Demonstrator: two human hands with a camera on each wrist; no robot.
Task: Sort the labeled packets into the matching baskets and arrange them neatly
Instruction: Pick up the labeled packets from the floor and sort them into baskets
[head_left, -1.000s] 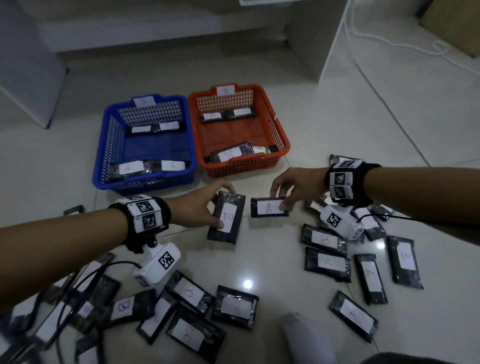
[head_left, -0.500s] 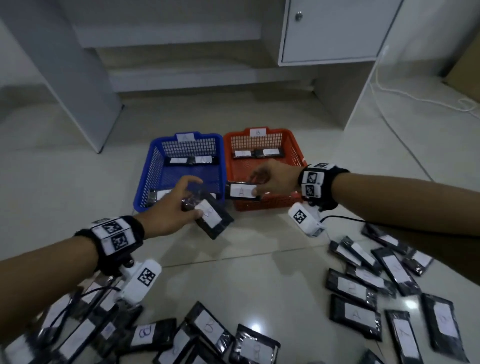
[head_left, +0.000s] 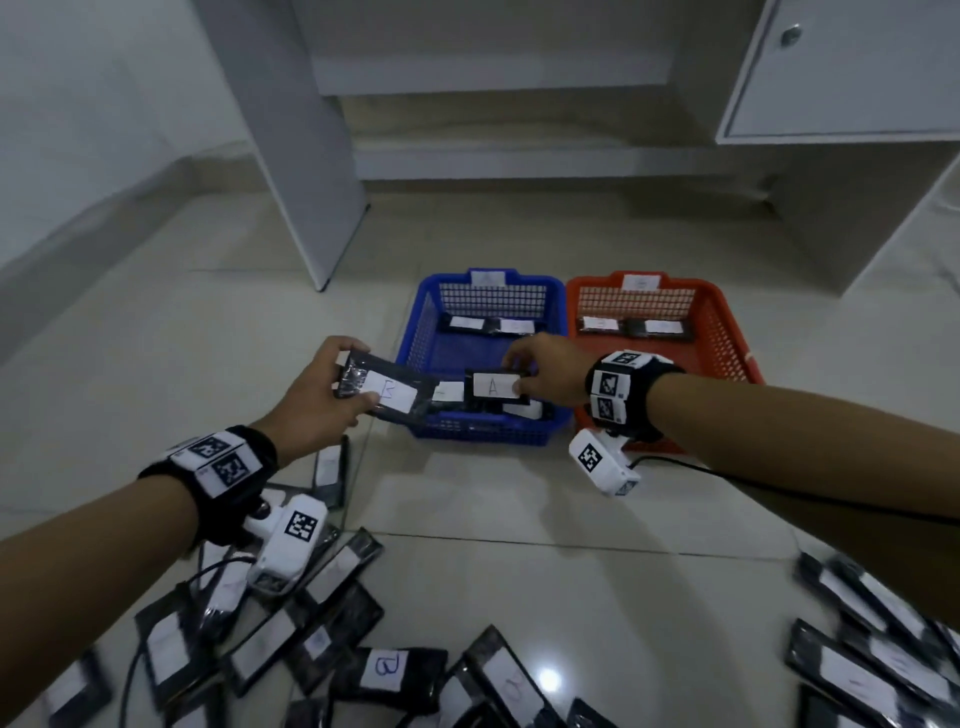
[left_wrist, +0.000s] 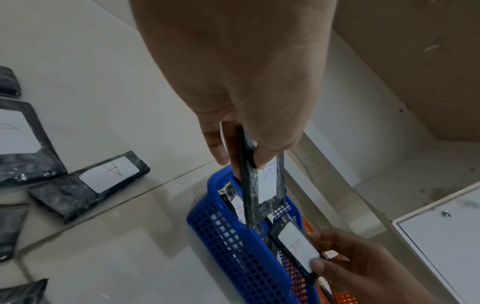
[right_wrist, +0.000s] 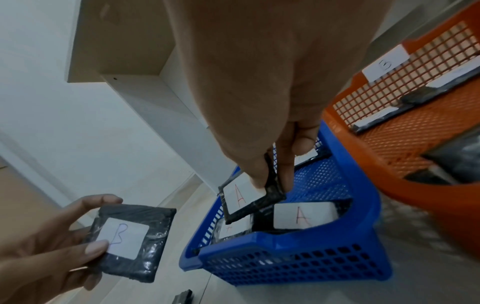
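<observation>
My left hand (head_left: 349, 382) pinches a black packet labelled B (head_left: 389, 396) by its end, held in the air just left of the blue basket (head_left: 483, 437). In the left wrist view this B packet (left_wrist: 265, 185) hangs over the basket's near corner. My right hand (head_left: 517, 373) pinches a packet labelled A (head_left: 496, 387) above the blue basket's front half. Under it lie packets marked A (right_wrist: 303, 216). The orange basket (head_left: 727, 338), tagged B (right_wrist: 384, 65), stands to the right and holds several packets.
Loose black packets lie scattered on the tiled floor at front left (head_left: 389, 670) and front right (head_left: 872, 670). A white cabinet panel (head_left: 306, 156) stands behind the baskets to the left, and a cabinet door (head_left: 841, 67) at the back right.
Both hands lifted their packets off the floor and carried them forward to the baskets. The right hand moved left with the A packet, from the orange basket's front to over the blue basket.
</observation>
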